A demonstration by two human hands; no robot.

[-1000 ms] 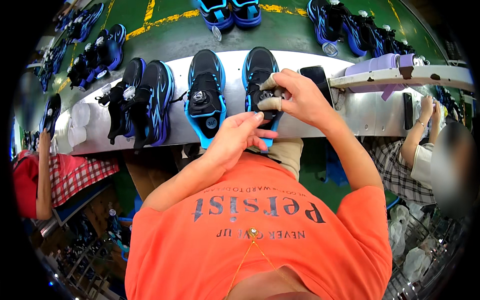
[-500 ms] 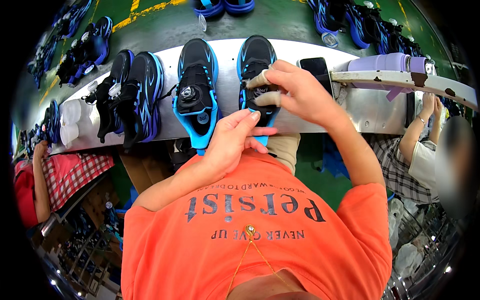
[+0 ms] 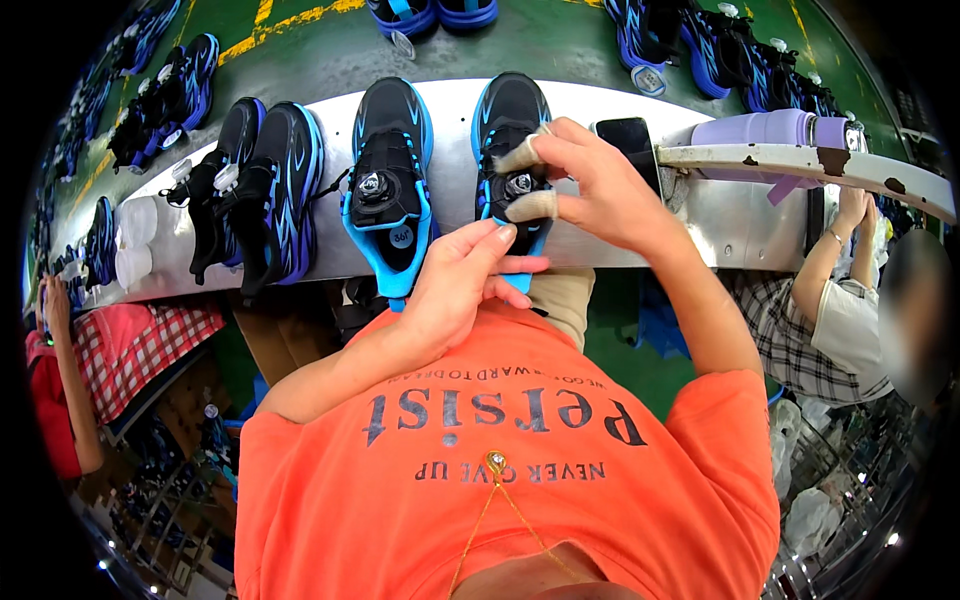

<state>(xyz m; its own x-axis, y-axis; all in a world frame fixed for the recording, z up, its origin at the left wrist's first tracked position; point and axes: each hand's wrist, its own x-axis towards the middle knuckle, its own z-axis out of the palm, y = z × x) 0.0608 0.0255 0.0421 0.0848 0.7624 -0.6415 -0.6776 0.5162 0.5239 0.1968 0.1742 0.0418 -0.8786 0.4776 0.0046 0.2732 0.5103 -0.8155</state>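
Straddling the dial, the right hand has thumb and forefinger parted, contact unclear; the dial lies at its nine o'clock. The shoe points toe to twelve; the left hand, farther off, is by its six-o'clock heel, hold unclear.

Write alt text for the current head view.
A person's right hand, wearing beige finger covers, has thumb and finger around the dial of a black-and-blue shoe, while the left hand is at its heel end. A matching shoe stands to its left on a metal table, with a dark phone and lavender bottle to the right.
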